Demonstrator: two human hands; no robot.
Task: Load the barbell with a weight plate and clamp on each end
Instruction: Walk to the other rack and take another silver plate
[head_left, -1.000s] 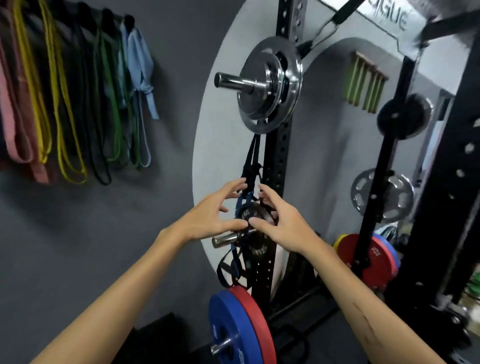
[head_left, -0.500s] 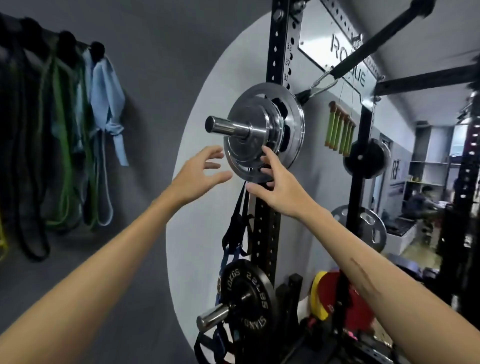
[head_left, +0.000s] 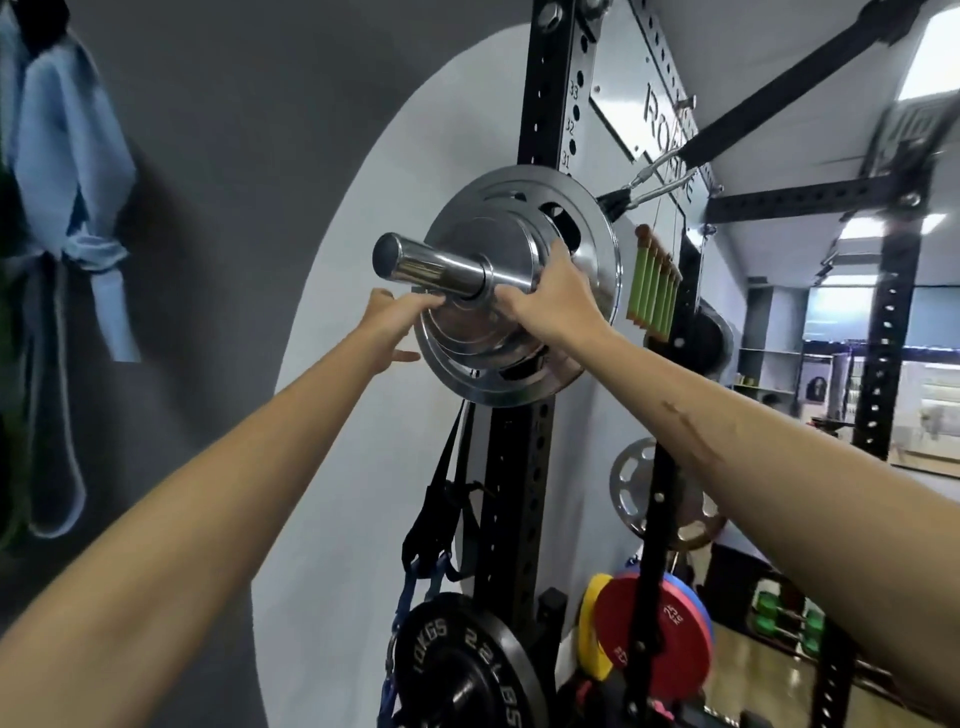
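Several chrome weight plates (head_left: 587, 332) sit stacked on a chrome storage peg (head_left: 431, 267) on the black rack upright (head_left: 545, 93). The smaller front plate (head_left: 483, 338) lies against a bigger one behind it. My right hand (head_left: 550, 301) grips the front plate's right rim, fingers curled over its edge. My left hand (head_left: 397, 322) holds the same plate's left rim just under the peg, thumb pointing right. No barbell or clamp is in view.
A black 10 kg plate (head_left: 467, 670) hangs on a lower peg, with black and blue straps (head_left: 436, 525) beside it. Red and yellow bumper plates (head_left: 649, 629) stand at lower right. Resistance bands (head_left: 67, 208) hang on the grey wall at left. Green handles (head_left: 652, 291) hang behind the rack.
Both hands rose from the low black plate to the chrome stack. They were open just short of it half a second ago; now they grip the front plate's rims.
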